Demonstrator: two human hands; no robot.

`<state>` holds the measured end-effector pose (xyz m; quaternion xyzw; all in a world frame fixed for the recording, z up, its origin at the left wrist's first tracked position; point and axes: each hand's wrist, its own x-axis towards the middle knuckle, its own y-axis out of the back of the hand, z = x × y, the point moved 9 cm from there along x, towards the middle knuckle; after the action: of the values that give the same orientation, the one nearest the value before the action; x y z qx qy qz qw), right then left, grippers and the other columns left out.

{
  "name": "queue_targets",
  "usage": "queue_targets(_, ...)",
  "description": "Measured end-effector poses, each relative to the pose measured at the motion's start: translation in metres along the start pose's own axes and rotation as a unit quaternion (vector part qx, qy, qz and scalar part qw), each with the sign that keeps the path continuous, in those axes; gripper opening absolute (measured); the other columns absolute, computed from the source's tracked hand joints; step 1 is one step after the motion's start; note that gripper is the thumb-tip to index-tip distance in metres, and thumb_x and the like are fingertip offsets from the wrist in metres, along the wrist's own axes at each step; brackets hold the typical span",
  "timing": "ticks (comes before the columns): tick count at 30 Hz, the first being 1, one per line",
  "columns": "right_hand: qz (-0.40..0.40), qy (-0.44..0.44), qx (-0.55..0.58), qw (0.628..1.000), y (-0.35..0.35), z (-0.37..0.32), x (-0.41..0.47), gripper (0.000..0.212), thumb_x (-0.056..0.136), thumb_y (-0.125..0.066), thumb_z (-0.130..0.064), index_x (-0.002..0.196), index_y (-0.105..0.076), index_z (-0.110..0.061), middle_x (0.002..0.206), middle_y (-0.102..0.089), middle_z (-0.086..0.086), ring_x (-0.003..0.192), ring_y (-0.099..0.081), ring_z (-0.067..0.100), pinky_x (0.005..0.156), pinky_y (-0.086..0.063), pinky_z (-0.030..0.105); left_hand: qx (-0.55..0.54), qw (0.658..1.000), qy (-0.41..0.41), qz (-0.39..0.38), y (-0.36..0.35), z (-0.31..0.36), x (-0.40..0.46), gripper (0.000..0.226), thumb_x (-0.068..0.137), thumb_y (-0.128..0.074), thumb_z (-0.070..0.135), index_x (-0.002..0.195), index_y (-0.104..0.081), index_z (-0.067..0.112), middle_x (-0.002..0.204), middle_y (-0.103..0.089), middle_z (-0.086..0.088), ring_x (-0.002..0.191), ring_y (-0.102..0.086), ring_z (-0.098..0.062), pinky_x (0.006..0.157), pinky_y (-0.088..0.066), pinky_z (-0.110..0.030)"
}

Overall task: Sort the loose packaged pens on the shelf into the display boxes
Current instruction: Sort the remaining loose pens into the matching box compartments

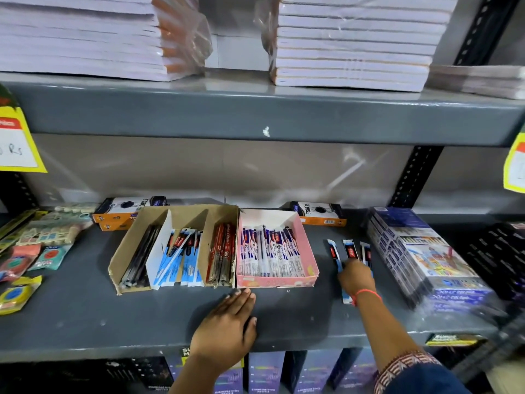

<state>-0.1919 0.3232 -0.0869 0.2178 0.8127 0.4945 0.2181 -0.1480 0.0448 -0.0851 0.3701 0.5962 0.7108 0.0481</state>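
Right hand on loose pens, left hand flat

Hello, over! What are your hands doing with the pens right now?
Left hand flat on grey shelf, empty. Right hand on loose blue-and-white packaged pens, grip unclear. Brown divided cardboard box and pink box part-filled. Nothing blocking.

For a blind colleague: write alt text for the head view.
A right hand reaches onto loose packaged pens lying right of a pink display box; the left hand rests flat on the grey shelf before a divided cardboard box.
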Motion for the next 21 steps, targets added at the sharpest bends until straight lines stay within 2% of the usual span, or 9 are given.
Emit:
queue_targets(4, -0.023, -0.036, 0.044, 0.998, -0.005, 0.002, 0.003, 0.032, 0.088, -0.049, -0.004, 0.117, -0.058, 0.007, 0.122, -0.062, 0.026, 0.115, -0.057, 0.038, 0.091, -0.047, 0.035, -0.005, 1.0, 0.002, 0.003, 0.002, 0.0, 0.0, 0.041, 0.066, -0.064, 0.034, 0.099, -0.076, 0.014, 0.103, -0.074, 0.0, 0.094, -0.069, -0.014, 0.068, -0.057, -0.031)
queue_targets(6, -0.023, -0.046, 0.059, 0.997, -0.006, 0.002, 0.001, 0.032, 0.087, -0.051, -0.005, 0.116, -0.056, 0.008, 0.121, -0.062, 0.026, 0.113, -0.058, 0.038, 0.084, -0.046, 0.033, -0.005, 1.0, -0.003, 0.004, 0.002, 0.001, 0.0, 0.04, 0.065, -0.068, 0.033, 0.1, -0.075, 0.014, 0.103, -0.074, 0.0, 0.095, -0.069, -0.014, 0.069, -0.057, -0.031)
queue_targets(10, -0.004, -0.049, 0.108, 0.993, -0.006, 0.004, -0.001, 0.031, 0.085, -0.053, -0.008, 0.11, -0.056, 0.009, 0.114, -0.064, 0.027, 0.104, -0.061, 0.038, 0.07, -0.036, 0.027, -0.006, 1.0, -0.006, -0.003, 0.001, 0.0, -0.001, 0.041, 0.066, -0.068, 0.036, 0.101, -0.075, 0.015, 0.105, -0.073, 0.001, 0.096, -0.069, -0.013, 0.071, -0.056, -0.03)
queue_targets(12, 0.018, -0.047, 0.15, 0.987, -0.002, 0.005, -0.001, 0.029, 0.084, -0.054, -0.007, 0.108, -0.055, 0.009, 0.107, -0.065, 0.028, 0.101, -0.06, 0.039, 0.067, -0.034, 0.028, -0.01, 1.0, -0.003, -0.002, 0.0, -0.001, 0.0, 0.041, 0.067, -0.066, 0.035, 0.101, -0.075, 0.015, 0.105, -0.073, 0.001, 0.096, -0.069, -0.013, 0.072, -0.057, -0.032)
queue_targets(14, 0.03, -0.034, 0.195, 0.98, 0.003, 0.001, -0.001, 0.018, 0.084, -0.053, -0.007, 0.098, -0.055, 0.004, 0.094, -0.062, 0.026, 0.093, -0.059, 0.039, 0.065, -0.033, 0.029, -0.015, 1.0, 0.0, -0.006, 0.0, -0.001, 0.0, 0.041, 0.067, -0.063, 0.036, 0.101, -0.075, 0.015, 0.104, -0.074, 0.001, 0.095, -0.069, -0.013, 0.071, -0.057, -0.032)
queue_targets(17, 0.048, -0.039, 0.278, 0.959, 0.011, -0.003, -0.001, 0.003, 0.082, -0.053, -0.003, 0.085, -0.054, -0.003, 0.081, -0.058, 0.016, 0.076, -0.051, 0.03, 0.066, -0.034, 0.026, -0.016, 1.0, -0.001, -0.014, 0.0, -0.001, 0.0, 0.041, 0.067, -0.062, 0.037, 0.1, -0.075, 0.016, 0.104, -0.074, 0.003, 0.096, -0.069, -0.012, 0.072, -0.057, -0.03)
queue_targets(19, 0.062, -0.045, 0.343, 0.936, 0.015, -0.006, -0.001, 0.009, 0.083, -0.054, 0.001, 0.082, -0.062, -0.003, 0.075, -0.058, 0.014, 0.073, -0.049, 0.026, 0.065, -0.036, 0.025, -0.024, 1.0, 0.002, -0.018, -0.001, -0.001, 0.0, 0.041, 0.067, -0.062, 0.037, 0.1, -0.076, 0.017, 0.104, -0.074, 0.003, 0.095, -0.069, -0.012, 0.072, -0.057, -0.03)
queue_targets(21, 0.065, -0.028, 0.435, 0.898, 0.02, -0.018, -0.006, 0.025, 0.084, -0.052, 0.009, 0.066, -0.059, -0.007, 0.065, -0.055, 0.008, 0.065, -0.049, 0.022, 0.057, -0.042, 0.019, -0.021, 1.0, 0.001, -0.022, -0.002, -0.002, 0.0, 0.042, 0.066, -0.063, 0.038, 0.1, -0.076, 0.017, 0.103, -0.074, 0.003, 0.095, -0.069, -0.011, 0.072, -0.057, -0.03)
